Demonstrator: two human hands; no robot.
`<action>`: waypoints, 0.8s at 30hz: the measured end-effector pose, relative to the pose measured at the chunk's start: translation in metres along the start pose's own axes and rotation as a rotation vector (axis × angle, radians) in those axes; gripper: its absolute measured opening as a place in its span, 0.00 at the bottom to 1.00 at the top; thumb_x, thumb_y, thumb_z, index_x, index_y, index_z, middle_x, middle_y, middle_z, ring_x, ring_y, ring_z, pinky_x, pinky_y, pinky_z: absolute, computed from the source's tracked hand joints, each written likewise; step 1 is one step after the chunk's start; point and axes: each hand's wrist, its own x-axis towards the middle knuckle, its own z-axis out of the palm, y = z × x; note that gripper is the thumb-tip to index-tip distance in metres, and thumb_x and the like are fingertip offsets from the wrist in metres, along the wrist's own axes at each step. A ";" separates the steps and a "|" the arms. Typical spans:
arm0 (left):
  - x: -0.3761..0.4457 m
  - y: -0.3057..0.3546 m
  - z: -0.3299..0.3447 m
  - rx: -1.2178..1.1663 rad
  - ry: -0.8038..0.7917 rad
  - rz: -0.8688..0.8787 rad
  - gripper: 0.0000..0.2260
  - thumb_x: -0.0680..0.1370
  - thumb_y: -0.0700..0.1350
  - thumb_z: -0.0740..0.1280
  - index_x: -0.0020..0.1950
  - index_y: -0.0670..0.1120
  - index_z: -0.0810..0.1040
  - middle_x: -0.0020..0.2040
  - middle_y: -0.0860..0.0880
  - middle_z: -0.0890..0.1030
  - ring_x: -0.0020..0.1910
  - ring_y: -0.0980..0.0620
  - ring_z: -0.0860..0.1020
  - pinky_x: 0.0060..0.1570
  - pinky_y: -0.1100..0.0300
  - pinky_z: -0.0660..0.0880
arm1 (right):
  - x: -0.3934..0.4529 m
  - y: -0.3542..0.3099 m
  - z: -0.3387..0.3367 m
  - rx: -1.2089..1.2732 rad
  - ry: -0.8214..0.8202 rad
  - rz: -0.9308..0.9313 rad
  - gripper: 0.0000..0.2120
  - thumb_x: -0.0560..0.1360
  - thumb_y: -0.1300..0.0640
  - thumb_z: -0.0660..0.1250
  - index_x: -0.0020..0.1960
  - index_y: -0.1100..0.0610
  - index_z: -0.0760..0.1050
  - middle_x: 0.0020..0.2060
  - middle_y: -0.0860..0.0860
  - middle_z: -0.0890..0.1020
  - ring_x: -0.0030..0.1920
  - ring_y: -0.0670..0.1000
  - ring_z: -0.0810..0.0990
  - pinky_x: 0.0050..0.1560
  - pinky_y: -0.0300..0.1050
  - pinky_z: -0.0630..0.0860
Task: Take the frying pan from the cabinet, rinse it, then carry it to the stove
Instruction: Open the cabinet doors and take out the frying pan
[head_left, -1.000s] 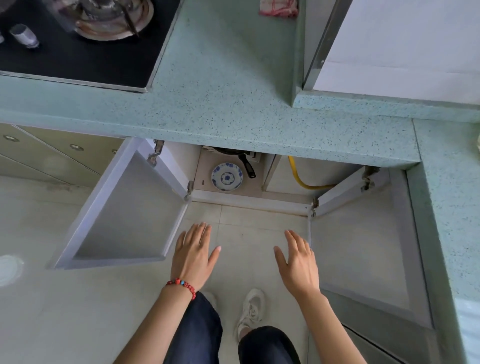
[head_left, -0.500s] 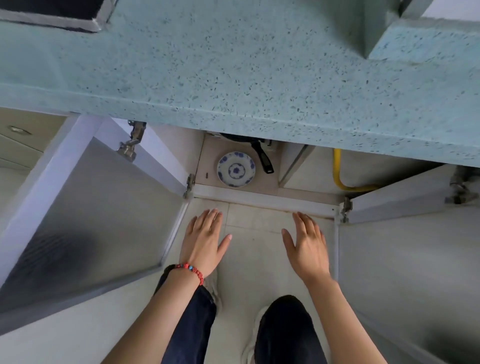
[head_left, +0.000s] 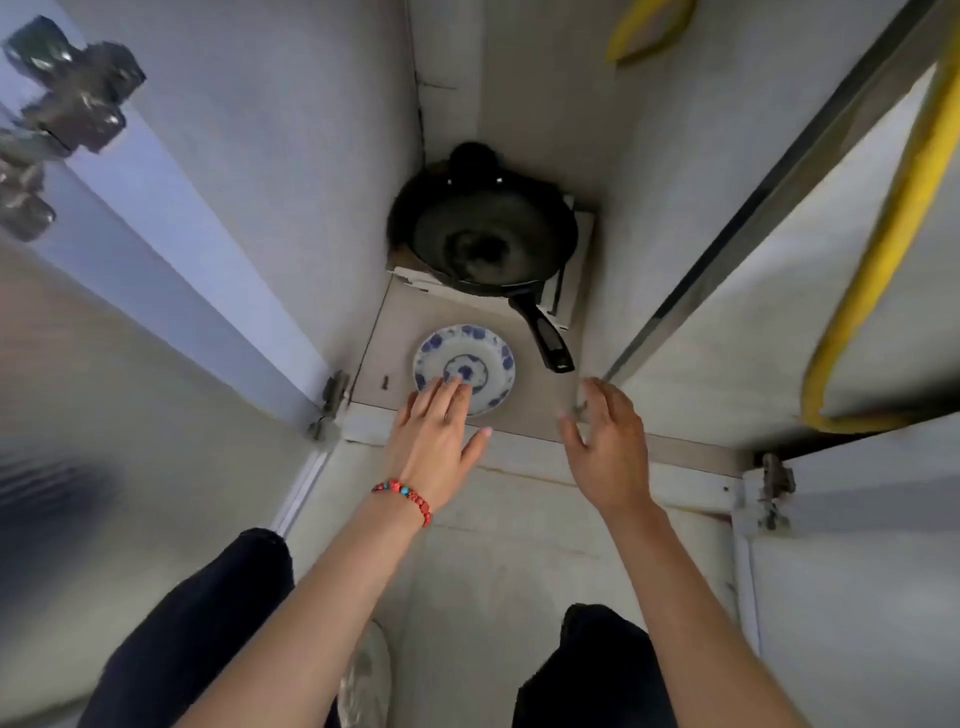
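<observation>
Open cabinet, black pan at its back, plate near front edge, left hand and right hand both open-fingered, empty

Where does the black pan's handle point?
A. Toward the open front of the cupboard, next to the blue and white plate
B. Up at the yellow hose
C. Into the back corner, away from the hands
A: the frying pan sits at the back of the cabinet, and its handle sticks out toward the front, ending beside the blue and white plate, just ahead of the right hand.
</observation>
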 end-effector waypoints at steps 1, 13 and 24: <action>0.010 -0.001 0.010 -0.015 0.024 0.005 0.26 0.77 0.55 0.54 0.71 0.43 0.59 0.74 0.44 0.62 0.73 0.48 0.58 0.71 0.53 0.53 | 0.011 0.006 0.009 0.003 0.028 -0.014 0.21 0.75 0.57 0.65 0.64 0.67 0.69 0.60 0.65 0.76 0.62 0.64 0.73 0.61 0.58 0.72; 0.062 -0.005 0.068 -0.119 0.195 0.021 0.26 0.77 0.55 0.55 0.71 0.42 0.60 0.72 0.44 0.65 0.72 0.46 0.60 0.70 0.51 0.55 | 0.120 0.029 0.069 0.423 -0.101 0.240 0.19 0.76 0.54 0.63 0.64 0.61 0.71 0.57 0.59 0.80 0.49 0.55 0.82 0.48 0.38 0.74; 0.116 0.003 0.080 -0.267 0.218 -0.022 0.22 0.77 0.52 0.56 0.67 0.41 0.66 0.68 0.42 0.70 0.67 0.44 0.67 0.67 0.50 0.63 | 0.100 0.029 0.108 0.723 -0.015 0.217 0.05 0.78 0.57 0.60 0.47 0.57 0.72 0.35 0.51 0.76 0.32 0.53 0.76 0.35 0.42 0.74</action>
